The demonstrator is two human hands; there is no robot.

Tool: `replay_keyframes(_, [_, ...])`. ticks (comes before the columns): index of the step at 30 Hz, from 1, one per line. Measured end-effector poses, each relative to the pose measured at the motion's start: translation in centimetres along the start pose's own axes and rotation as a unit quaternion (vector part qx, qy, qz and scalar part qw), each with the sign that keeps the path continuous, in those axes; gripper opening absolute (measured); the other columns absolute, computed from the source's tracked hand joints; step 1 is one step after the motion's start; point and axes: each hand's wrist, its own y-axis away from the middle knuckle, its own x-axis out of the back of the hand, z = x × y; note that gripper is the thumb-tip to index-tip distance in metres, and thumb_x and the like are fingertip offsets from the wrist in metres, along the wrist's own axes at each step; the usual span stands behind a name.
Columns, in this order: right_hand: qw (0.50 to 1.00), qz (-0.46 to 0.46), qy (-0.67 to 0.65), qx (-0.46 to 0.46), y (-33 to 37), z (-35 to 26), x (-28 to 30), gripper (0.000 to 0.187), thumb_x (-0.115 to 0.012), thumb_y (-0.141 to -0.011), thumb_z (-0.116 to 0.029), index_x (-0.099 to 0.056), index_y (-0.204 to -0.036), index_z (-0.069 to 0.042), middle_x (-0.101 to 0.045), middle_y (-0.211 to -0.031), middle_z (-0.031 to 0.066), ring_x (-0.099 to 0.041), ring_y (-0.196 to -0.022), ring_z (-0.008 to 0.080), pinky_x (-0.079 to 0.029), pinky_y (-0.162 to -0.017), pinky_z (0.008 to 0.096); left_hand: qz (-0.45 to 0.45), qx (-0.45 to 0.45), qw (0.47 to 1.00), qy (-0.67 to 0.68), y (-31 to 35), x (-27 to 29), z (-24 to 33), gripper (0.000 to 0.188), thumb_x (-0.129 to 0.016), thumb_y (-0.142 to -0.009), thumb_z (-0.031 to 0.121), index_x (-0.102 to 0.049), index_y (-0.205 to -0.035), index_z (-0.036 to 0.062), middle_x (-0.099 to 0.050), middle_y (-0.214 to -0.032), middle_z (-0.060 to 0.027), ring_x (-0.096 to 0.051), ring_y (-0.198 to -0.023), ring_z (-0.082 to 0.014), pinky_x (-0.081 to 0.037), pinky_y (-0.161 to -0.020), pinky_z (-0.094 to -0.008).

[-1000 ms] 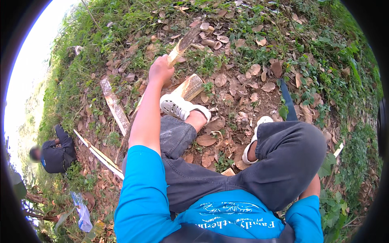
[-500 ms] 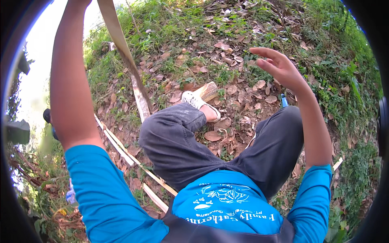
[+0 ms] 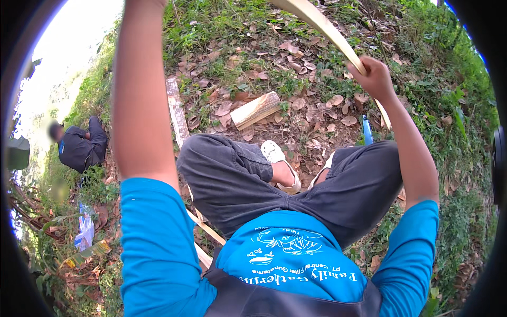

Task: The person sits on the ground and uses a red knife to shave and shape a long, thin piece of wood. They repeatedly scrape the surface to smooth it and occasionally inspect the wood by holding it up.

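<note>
A long, pale, flexible wooden strip point(image 3: 327, 29) curves down from the top edge, through my right hand and on toward the ground. My right hand point(image 3: 374, 79) is closed around it, above my bent right knee. Only the base of my left hand point(image 3: 147, 3) shows at the top edge; its fingers are out of the picture, so what it holds cannot be seen. Below the raised hands, a short split piece of wood point(image 3: 256, 110) lies on the leaves in front of my white shoes point(image 3: 272, 151).
A flat, weathered plank point(image 3: 177, 108) lies beyond my left knee. More pale strips point(image 3: 205, 227) lie by my left thigh. Near my right knee is a blue object point(image 3: 367, 130). Another person point(image 3: 82, 143) sits at the far left, with a plastic bag point(image 3: 84, 230) closer by.
My right hand was open and has closed on the wooden strip, which swung over from the upper left. My left arm moved right. My left foot drew back from the split wood.
</note>
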Motion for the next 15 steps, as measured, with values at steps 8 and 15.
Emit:
replay_keyframes(8, [0.961,-0.172,0.18,-0.122,13.6,7.5,5.5,0.018,-0.074,-0.072,-0.015,-0.068,-0.08,-0.001,-0.065,-0.076,0.0233,-0.064,-0.075,0.046,-0.051,-0.07,0.0498,-0.459,-0.039,0.68,-0.571,34.5,-2.6,-20.1,0.111,-0.073,-0.073,0.079,-0.043,-0.153,0.008,-0.046,-0.152,-0.0156,-0.038,-0.146,-0.0339,-0.024,-0.125,-0.0539])
replay_keyframes(15, [0.927,-0.264,0.161,-0.213,19.0,10.8,5.5,0.017,-0.078,-0.073,-0.015,-0.07,-0.077,0.0,-0.065,-0.072,0.0234,-0.064,-0.068,0.0428,-0.049,-0.063,0.046,-0.489,0.099,0.732,-0.464,45.8,-4.3,-29.1,0.064,-0.091,-0.063,0.034,-0.061,-0.116,0.0124,-0.055,-0.11,-0.0098,-0.055,-0.116,-0.032,-0.046,-0.097,-0.0502])
